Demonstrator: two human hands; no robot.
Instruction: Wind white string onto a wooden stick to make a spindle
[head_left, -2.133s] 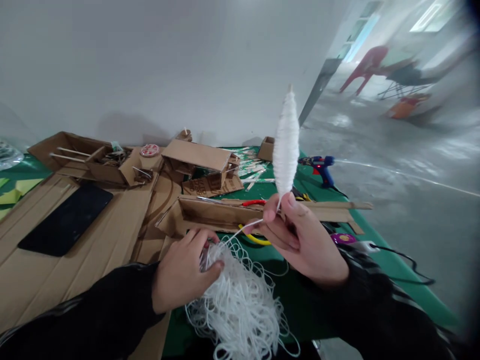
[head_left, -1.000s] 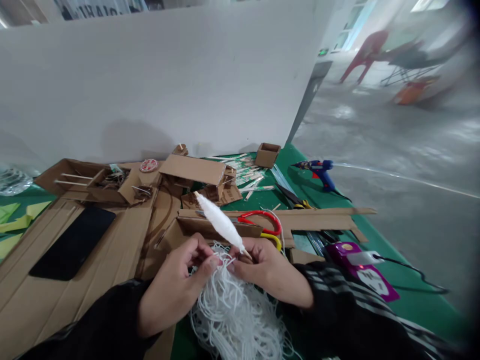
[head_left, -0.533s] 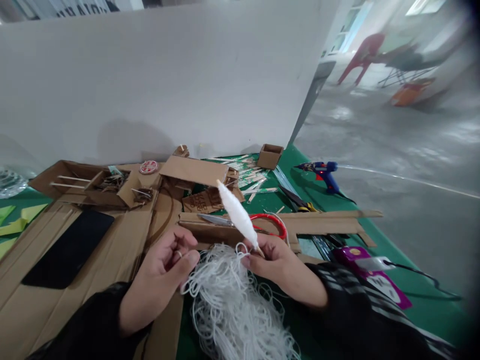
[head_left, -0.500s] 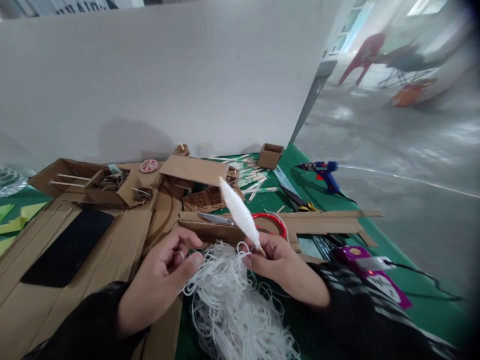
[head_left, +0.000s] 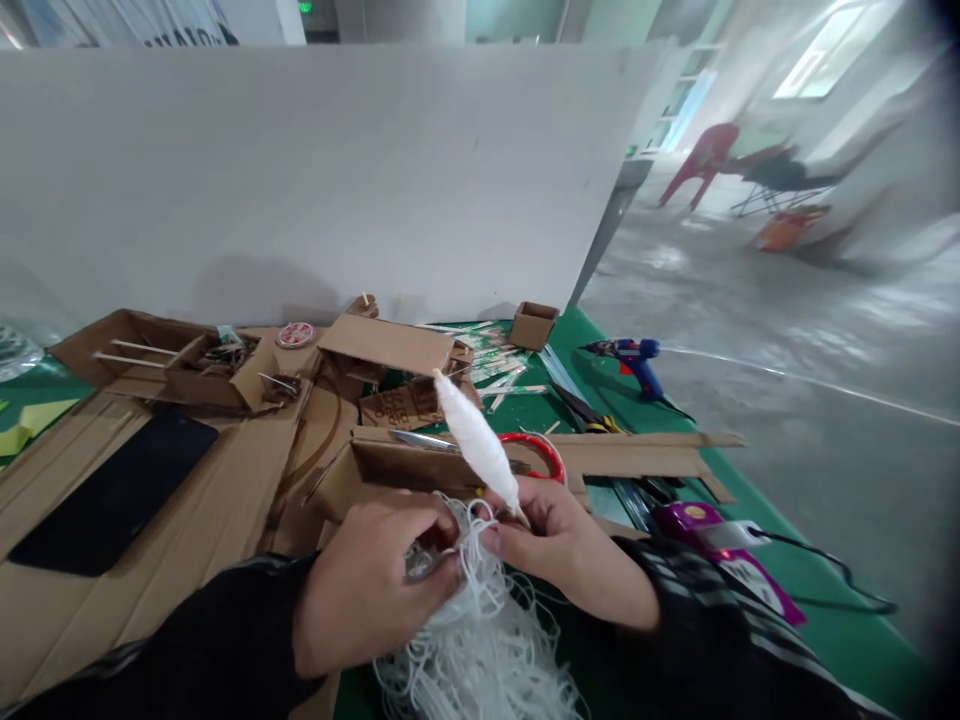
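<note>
My right hand (head_left: 566, 550) pinches the lower end of a thin wooden stick wound thickly with white thread, a spindle-shaped bobbin (head_left: 478, 440) that leans up and to the left. Beside it my left hand (head_left: 375, 580) is closed, thumb and fingers pressed on strands at the top of the pile. That pile is a loose, tangled heap of white string (head_left: 480, 665) lying below both hands. Several loops of string run between the two hands. What sits deeper inside the left fingers is partly hidden.
Behind the hands lie red-handled scissors (head_left: 551, 455) across an open cardboard box (head_left: 375, 465). A black phone (head_left: 112, 495) rests on cardboard at left. To the right are a blue glue gun (head_left: 634, 362), black-and-yellow pliers (head_left: 589, 410) and a purple power strip (head_left: 724, 560).
My left hand has moved right and closed on the string. The right hand keeps hold of the thread-wound stick. The view has tilted up slightly.
</note>
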